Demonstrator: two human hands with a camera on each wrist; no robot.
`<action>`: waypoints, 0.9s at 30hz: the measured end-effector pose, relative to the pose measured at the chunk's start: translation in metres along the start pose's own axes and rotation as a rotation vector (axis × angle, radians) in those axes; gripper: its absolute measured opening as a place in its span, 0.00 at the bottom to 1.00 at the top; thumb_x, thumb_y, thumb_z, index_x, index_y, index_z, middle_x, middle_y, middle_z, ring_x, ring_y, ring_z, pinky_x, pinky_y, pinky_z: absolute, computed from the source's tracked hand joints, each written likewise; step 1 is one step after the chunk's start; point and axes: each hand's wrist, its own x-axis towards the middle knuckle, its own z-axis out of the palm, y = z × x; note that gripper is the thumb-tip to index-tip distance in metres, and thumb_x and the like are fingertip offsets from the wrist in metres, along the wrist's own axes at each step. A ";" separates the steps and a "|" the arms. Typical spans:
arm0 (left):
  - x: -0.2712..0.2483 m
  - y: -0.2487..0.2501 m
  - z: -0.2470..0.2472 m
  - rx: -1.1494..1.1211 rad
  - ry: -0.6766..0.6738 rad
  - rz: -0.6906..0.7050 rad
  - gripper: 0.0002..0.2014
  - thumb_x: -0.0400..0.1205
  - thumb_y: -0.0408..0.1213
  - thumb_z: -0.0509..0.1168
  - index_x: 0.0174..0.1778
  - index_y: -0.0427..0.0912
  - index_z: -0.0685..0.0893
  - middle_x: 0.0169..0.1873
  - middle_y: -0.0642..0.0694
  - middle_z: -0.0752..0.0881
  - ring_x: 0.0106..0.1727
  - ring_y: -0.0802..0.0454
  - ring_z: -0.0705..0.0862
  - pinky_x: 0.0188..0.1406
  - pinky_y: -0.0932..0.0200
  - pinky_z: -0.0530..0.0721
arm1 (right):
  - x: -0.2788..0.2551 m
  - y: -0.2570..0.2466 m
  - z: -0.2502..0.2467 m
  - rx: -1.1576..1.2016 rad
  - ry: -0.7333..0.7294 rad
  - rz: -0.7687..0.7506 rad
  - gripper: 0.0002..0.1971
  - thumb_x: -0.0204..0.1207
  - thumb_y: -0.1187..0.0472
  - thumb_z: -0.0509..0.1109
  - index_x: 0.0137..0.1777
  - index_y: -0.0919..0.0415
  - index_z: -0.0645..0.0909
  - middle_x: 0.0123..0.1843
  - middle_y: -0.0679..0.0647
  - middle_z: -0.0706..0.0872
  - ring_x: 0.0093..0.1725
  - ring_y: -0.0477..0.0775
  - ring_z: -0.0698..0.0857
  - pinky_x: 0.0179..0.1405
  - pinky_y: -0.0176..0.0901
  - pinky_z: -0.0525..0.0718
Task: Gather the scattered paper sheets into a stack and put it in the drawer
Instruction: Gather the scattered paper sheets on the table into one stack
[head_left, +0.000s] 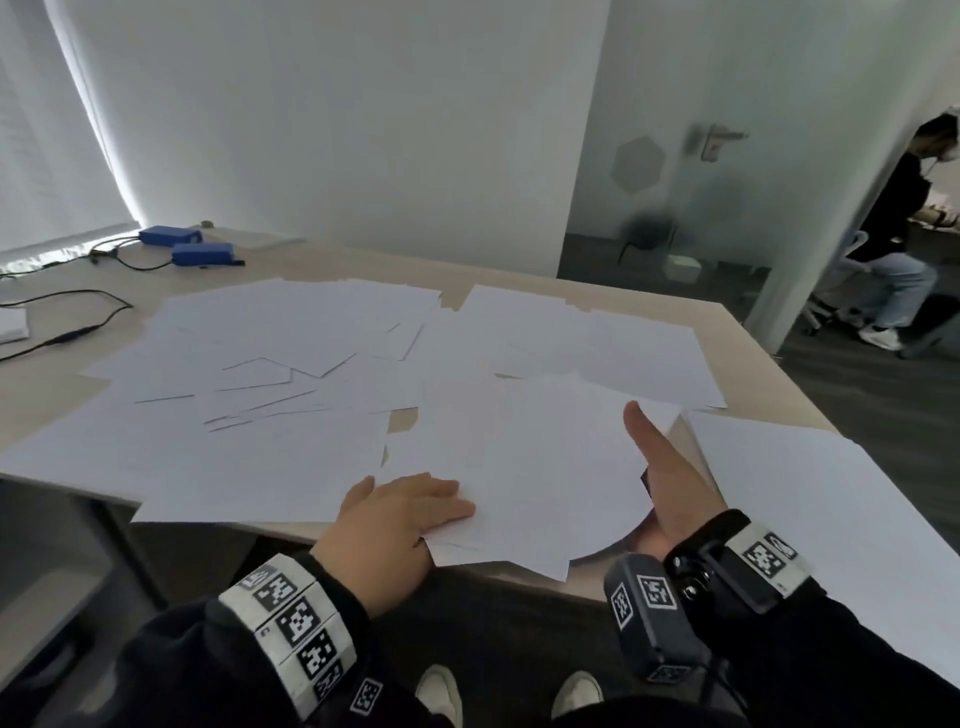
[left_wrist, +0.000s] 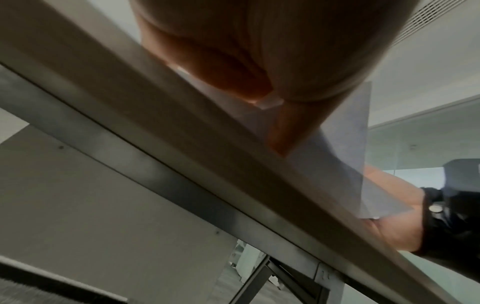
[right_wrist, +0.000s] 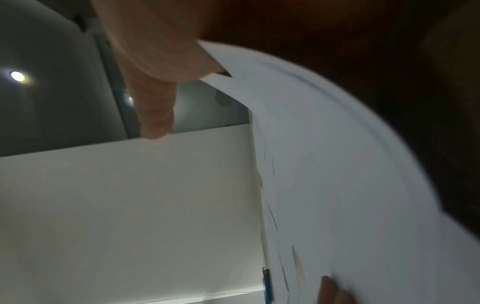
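Note:
Many white paper sheets (head_left: 270, 364) lie scattered and overlapping over the wooden table (head_left: 748, 332). A loose gathered stack (head_left: 530, 467) sits at the near edge and overhangs it. My left hand (head_left: 400, 514) holds its near-left corner, fingers flat on top. From below, the left thumb (left_wrist: 283, 131) lies under the overhanging sheet (left_wrist: 350, 144). My right hand (head_left: 665, 467) grips the stack's right edge, thumb on top and fingers hidden beneath, so that edge curls upward. In the right wrist view the stack (right_wrist: 337, 185) bends away from the thumb (right_wrist: 155, 102). No drawer is plainly visible.
More sheets (head_left: 597, 343) lie at the far right, and a large sheet (head_left: 805, 493) at the near right. Two blue boxes (head_left: 200, 253) with black cables (head_left: 78, 312) sit at the far left. A grey cabinet (head_left: 52, 571) stands under the table's left. A seated person (head_left: 893, 249) is beyond a glass door (head_left: 675, 208).

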 end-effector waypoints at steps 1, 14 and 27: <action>-0.003 0.001 0.005 0.016 0.007 -0.011 0.30 0.82 0.38 0.59 0.75 0.75 0.70 0.80 0.72 0.64 0.85 0.66 0.54 0.85 0.44 0.42 | -0.003 0.005 -0.001 -0.010 -0.005 -0.016 0.22 0.77 0.39 0.69 0.58 0.57 0.87 0.53 0.62 0.93 0.48 0.69 0.92 0.44 0.65 0.88; -0.035 0.025 0.001 -0.240 -0.010 0.116 0.40 0.68 0.78 0.55 0.79 0.74 0.63 0.82 0.71 0.58 0.84 0.69 0.52 0.86 0.48 0.51 | -0.037 0.041 -0.029 -0.409 0.331 -0.374 0.10 0.79 0.69 0.72 0.43 0.53 0.82 0.46 0.51 0.89 0.47 0.55 0.88 0.55 0.55 0.84; -0.010 0.027 -0.022 -0.973 0.248 -0.273 0.10 0.86 0.42 0.65 0.57 0.49 0.91 0.51 0.46 0.93 0.53 0.42 0.91 0.56 0.47 0.87 | -0.041 0.044 -0.066 -0.227 0.437 -0.467 0.35 0.54 0.48 0.88 0.59 0.64 0.84 0.54 0.60 0.91 0.54 0.63 0.90 0.57 0.61 0.87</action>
